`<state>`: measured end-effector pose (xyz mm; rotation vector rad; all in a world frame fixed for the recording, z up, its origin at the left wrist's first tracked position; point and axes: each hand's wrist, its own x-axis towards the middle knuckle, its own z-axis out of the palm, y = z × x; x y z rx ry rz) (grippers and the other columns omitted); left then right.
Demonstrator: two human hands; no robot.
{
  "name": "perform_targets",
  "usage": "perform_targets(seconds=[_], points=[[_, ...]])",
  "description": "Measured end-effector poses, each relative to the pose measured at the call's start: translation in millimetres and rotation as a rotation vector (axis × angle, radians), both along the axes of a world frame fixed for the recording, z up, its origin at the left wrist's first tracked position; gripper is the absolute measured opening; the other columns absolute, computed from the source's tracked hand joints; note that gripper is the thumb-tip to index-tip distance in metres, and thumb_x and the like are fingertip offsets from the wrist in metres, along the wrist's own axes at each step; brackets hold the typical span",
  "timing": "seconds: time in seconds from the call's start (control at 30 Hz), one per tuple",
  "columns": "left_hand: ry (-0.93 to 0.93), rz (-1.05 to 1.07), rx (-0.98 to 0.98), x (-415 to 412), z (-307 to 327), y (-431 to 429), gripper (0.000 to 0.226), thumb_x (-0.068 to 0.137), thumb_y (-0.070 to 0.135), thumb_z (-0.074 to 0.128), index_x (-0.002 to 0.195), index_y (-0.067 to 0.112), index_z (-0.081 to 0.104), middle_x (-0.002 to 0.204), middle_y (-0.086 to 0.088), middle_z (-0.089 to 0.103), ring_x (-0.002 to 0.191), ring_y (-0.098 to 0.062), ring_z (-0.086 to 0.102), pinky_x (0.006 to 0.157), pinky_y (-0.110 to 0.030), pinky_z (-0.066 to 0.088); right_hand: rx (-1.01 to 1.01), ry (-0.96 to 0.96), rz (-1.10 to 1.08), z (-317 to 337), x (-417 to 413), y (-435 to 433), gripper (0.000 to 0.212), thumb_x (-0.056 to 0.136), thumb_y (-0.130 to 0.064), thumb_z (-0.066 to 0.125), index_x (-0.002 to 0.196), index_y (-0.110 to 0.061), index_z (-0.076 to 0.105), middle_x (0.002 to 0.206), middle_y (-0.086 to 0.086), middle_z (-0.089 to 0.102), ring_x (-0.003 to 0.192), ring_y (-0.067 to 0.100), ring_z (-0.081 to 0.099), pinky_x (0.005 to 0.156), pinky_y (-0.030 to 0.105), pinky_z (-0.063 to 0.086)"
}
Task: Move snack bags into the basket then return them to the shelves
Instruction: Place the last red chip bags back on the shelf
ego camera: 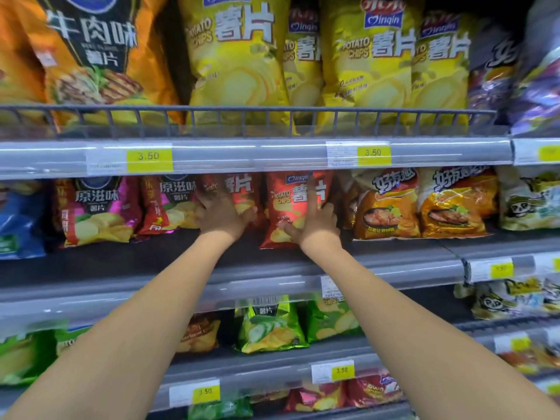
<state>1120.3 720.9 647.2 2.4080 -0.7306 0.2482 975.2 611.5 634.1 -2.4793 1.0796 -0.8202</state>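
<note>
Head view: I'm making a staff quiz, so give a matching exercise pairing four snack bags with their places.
1 yellow chip bags
2 red chip bag
3 green cucumber bag
4 orange bags

A third shelf down
B top shelf, behind wire rail
C middle shelf, touched by right hand
D middle shelf, right of that hand

Pairs: 1-B, 2-C, 3-A, 4-D

quick count: four yellow chip bags (236, 65) up top, then one row down it's two pink bags (100, 213), two red bags (288, 213) and two orange bags (388, 213).
</note>
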Motion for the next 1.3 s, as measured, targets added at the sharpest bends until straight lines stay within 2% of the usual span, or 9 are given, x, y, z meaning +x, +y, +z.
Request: perform_targets(seconds=[0.13, 0.3, 0.47, 0.57, 0.77, 0.9, 0.97, 1.1, 1.3], points=[[-0.075, -0.074, -0.071, -33, 9, 2, 0.091, 0.084, 0.067, 0.053, 0.145, 0.004, 0.026, 0.143, -0.029, 0.036, 0.131, -0.042, 0.037, 0.104, -0.046, 0.039, 0.119, -0.143, 0.005, 9, -13, 1, 0.110, 0.076, -0.064, 0.067, 0.153, -0.030, -0.004, 0.143, 0.021, 0.028, 0.132, 0.039, 0.034, 0.104, 0.048, 0.038], [-0.191, -0.191, -0.106, -79, 0, -9, 0.103, 0.078, 0.066, 0.061, 0.152, 0.019, 0.009, 0.149, -0.024, 0.022, 0.133, -0.040, 0.029, 0.108, -0.048, 0.030, -0.149, -0.292, -0.241, 4, -64, -28, 0.101, 0.080, -0.062, 0.063, 0.152, -0.012, 0.015, 0.133, 0.030, 0.041, 0.121, 0.044, 0.042, 0.099, 0.049, 0.035], [-0.514, -0.199, -0.010, -134, -10, -44, 0.098, 0.080, 0.059, 0.062, 0.154, 0.023, 0.009, 0.151, -0.029, 0.019, 0.141, -0.045, 0.018, 0.115, -0.056, 0.014, -0.060, -0.243, -0.404, 0, -116, -79, 0.099, 0.083, -0.056, 0.064, 0.154, -0.020, 0.005, 0.137, 0.029, 0.034, 0.124, 0.043, 0.034, 0.102, 0.049, 0.031], [-0.697, -0.341, 0.001, -164, -19, -80, 0.087, 0.080, 0.050, 0.066, 0.152, 0.024, 0.024, 0.151, -0.026, 0.027, 0.140, -0.044, 0.022, 0.114, -0.054, 0.019, -0.056, -0.235, -0.438, -5, -138, -114, 0.093, 0.085, -0.061, 0.056, 0.154, -0.025, 0.005, 0.136, 0.030, 0.034, 0.125, 0.044, 0.033, 0.103, 0.049, 0.030], [-0.771, -0.478, 0.011, -197, -17, -163, 0.077, 0.077, 0.038, 0.068, 0.145, 0.016, 0.041, 0.146, -0.017, 0.043, 0.131, -0.036, 0.043, 0.113, -0.050, 0.030, -0.057, -0.225, -0.491, -11, -183, -191, 0.083, 0.091, -0.060, 0.048, 0.154, -0.030, 0.004, 0.147, 0.031, 0.026, 0.127, 0.046, 0.030, 0.104, 0.050, 0.028], [-0.703, -0.499, 0.155, -206, -11, -214, 0.072, 0.095, 0.037, 0.045, 0.155, 0.025, 0.006, 0.162, -0.008, 0.002, 0.148, -0.030, 0.005, 0.118, -0.047, 0.004, -0.060, -0.162, -0.402, -10, -192, -237, 0.088, 0.087, -0.063, 0.052, 0.155, -0.025, 0.009, 0.153, 0.027, 0.019, 0.135, 0.046, 0.025, 0.108, 0.050, 0.028], [-0.667, -0.436, 0.196, -204, -13, -231, 0.072, 0.096, 0.044, 0.041, 0.154, 0.031, 0.000, 0.161, -0.006, -0.012, 0.148, -0.031, -0.010, 0.116, -0.051, -0.002, -0.020, -0.076, -0.374, -8, -189, -253, 0.090, 0.088, -0.065, 0.048, 0.155, -0.025, 0.004, 0.155, 0.025, 0.016, 0.138, 0.045, 0.023, 0.110, 0.048, 0.027], [-0.708, -0.375, 0.205, -190, -23, -246, 0.073, 0.095, 0.056, 0.035, 0.154, 0.032, 0.001, 0.160, -0.007, -0.019, 0.146, -0.033, -0.018, 0.112, -0.062, 0.001, -0.035, 0.058, -0.390, -8, -176, -267, 0.085, 0.090, -0.069, 0.034, 0.154, -0.026, -0.001, 0.154, 0.027, 0.015, 0.138, 0.044, 0.022, 0.109, 0.051, 0.025], [-0.730, -0.328, 0.195, -192, -23, -254, 0.079, 0.094, 0.063, 0.029, 0.153, 0.027, -0.009, 0.159, -0.010, -0.021, 0.144, -0.034, -0.022, 0.110, -0.059, -0.015, -0.062, 0.046, -0.359, -11, -168, -270, 0.083, 0.090, -0.070, 0.028, 0.151, -0.034, -0.014, 0.156, 0.026, 0.007, 0.142, 0.042, 0.013, 0.112, 0.058, 0.020]])
